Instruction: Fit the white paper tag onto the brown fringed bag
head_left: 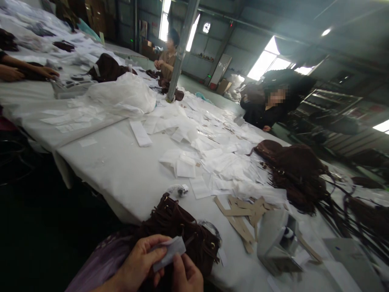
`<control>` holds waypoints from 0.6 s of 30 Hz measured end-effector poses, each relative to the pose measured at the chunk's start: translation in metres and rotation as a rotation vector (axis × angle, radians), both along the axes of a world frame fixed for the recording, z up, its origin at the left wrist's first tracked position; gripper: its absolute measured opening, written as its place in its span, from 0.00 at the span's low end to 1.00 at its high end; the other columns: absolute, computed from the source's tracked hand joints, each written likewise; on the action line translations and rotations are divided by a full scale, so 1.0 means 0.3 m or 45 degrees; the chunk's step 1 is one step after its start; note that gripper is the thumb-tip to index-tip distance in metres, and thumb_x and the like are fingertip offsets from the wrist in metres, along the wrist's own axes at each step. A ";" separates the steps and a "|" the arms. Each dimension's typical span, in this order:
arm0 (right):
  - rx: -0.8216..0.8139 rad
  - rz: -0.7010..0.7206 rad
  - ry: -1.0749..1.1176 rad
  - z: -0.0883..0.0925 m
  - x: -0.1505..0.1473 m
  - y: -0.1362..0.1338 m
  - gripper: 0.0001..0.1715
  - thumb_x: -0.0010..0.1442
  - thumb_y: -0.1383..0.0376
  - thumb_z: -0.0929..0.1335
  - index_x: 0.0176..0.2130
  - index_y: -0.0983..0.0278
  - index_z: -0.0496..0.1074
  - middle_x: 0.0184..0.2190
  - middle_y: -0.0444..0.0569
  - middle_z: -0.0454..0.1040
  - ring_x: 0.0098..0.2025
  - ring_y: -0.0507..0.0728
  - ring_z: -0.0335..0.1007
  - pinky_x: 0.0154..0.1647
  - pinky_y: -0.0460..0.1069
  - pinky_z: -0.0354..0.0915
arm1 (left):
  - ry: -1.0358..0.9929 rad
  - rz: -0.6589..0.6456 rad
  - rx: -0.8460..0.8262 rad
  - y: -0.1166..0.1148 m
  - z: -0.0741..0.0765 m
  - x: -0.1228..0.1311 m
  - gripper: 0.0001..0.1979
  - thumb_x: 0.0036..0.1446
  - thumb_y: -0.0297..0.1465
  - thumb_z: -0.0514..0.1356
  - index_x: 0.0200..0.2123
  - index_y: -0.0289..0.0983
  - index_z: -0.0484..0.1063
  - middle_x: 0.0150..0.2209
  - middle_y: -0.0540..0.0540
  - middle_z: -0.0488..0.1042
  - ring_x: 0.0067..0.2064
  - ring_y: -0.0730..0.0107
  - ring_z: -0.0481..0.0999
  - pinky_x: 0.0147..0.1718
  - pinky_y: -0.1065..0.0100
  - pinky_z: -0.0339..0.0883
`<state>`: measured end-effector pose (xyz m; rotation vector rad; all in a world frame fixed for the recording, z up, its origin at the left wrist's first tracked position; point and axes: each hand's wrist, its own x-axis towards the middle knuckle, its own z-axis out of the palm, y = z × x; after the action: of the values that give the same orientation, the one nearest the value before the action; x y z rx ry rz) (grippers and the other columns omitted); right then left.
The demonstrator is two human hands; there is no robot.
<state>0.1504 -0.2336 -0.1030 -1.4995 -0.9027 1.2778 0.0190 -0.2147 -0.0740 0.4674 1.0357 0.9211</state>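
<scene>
Close to the front edge of the table, a folded piece of white paper (170,252) is held between my two hands. My left hand (142,257) pinches it from the left, thumb on top. On the right, the fingertips of my right hand (187,272) close on its lower corner. Right behind the paper lies a dark brown fringed bag (176,215) with small metal eyelets, partly covered by my hands. A small wrapped item in clear plastic (179,190) rests on the table just beyond the bag.
White paper sheets (209,162) spread over the white table (106,162). Tan strips (243,215) and a grey box (278,239) stand to the right, with brown bags (291,166) behind. A metal post (182,48) rises beyond. Co-workers (167,61) are around the table.
</scene>
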 end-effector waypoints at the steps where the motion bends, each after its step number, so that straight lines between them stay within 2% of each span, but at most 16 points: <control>1: -0.022 0.027 0.088 -0.001 -0.010 0.013 0.27 0.48 0.45 0.72 0.31 0.67 0.77 0.22 0.47 0.74 0.26 0.54 0.68 0.24 0.45 0.63 | 0.052 -0.029 0.029 -0.004 -0.003 -0.003 0.25 0.46 0.44 0.65 0.42 0.31 0.75 0.18 0.50 0.71 0.16 0.76 0.64 0.15 0.74 0.56; 5: -0.097 0.106 0.314 -0.011 -0.019 0.062 0.27 0.46 0.46 0.73 0.29 0.68 0.74 0.16 0.42 0.68 0.19 0.49 0.60 0.19 0.44 0.58 | 0.254 -0.120 0.153 -0.009 0.005 -0.018 0.28 0.47 0.49 0.63 0.43 0.31 0.76 0.20 0.49 0.72 0.18 0.74 0.65 0.18 0.72 0.58; 9: -0.124 0.146 0.319 -0.036 -0.012 0.077 0.29 0.44 0.44 0.73 0.27 0.67 0.72 0.16 0.41 0.67 0.17 0.49 0.58 0.18 0.45 0.57 | 0.292 -0.120 0.234 -0.012 0.019 -0.025 0.24 0.50 0.47 0.63 0.45 0.36 0.74 0.27 0.49 0.74 0.23 0.74 0.66 0.22 0.73 0.61; 11: -0.122 0.125 0.285 -0.053 -0.010 0.077 0.30 0.43 0.43 0.73 0.26 0.67 0.71 0.16 0.42 0.68 0.17 0.49 0.58 0.18 0.45 0.57 | 0.254 -0.064 0.266 -0.016 0.011 -0.023 0.22 0.52 0.46 0.62 0.45 0.38 0.72 0.27 0.51 0.73 0.24 0.74 0.67 0.22 0.74 0.61; 14: -0.115 0.071 0.237 -0.069 -0.012 0.075 0.31 0.43 0.42 0.73 0.24 0.68 0.70 0.14 0.41 0.65 0.16 0.48 0.56 0.17 0.44 0.54 | 0.283 -0.019 0.299 -0.025 -0.016 -0.019 0.19 0.54 0.46 0.61 0.42 0.37 0.74 0.23 0.52 0.70 0.22 0.74 0.65 0.21 0.74 0.58; 16: -0.125 0.038 0.246 -0.062 -0.017 0.078 0.30 0.42 0.43 0.73 0.23 0.67 0.70 0.13 0.40 0.63 0.16 0.47 0.54 0.17 0.44 0.52 | 0.392 -0.037 0.332 -0.032 -0.031 -0.020 0.20 0.56 0.45 0.59 0.42 0.37 0.76 0.22 0.50 0.71 0.22 0.73 0.65 0.21 0.73 0.59; 18: -0.156 0.031 0.290 -0.032 -0.025 0.083 0.29 0.39 0.44 0.75 0.23 0.67 0.70 0.14 0.40 0.63 0.16 0.47 0.54 0.17 0.44 0.52 | 0.500 -0.064 0.432 -0.037 -0.036 -0.026 0.18 0.57 0.44 0.59 0.43 0.39 0.78 0.27 0.46 0.76 0.27 0.68 0.70 0.27 0.71 0.65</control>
<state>0.1429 -0.2088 -0.1125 -1.4047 -0.7068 1.5096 0.0114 -0.2257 -0.0847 0.9833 1.2176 0.9865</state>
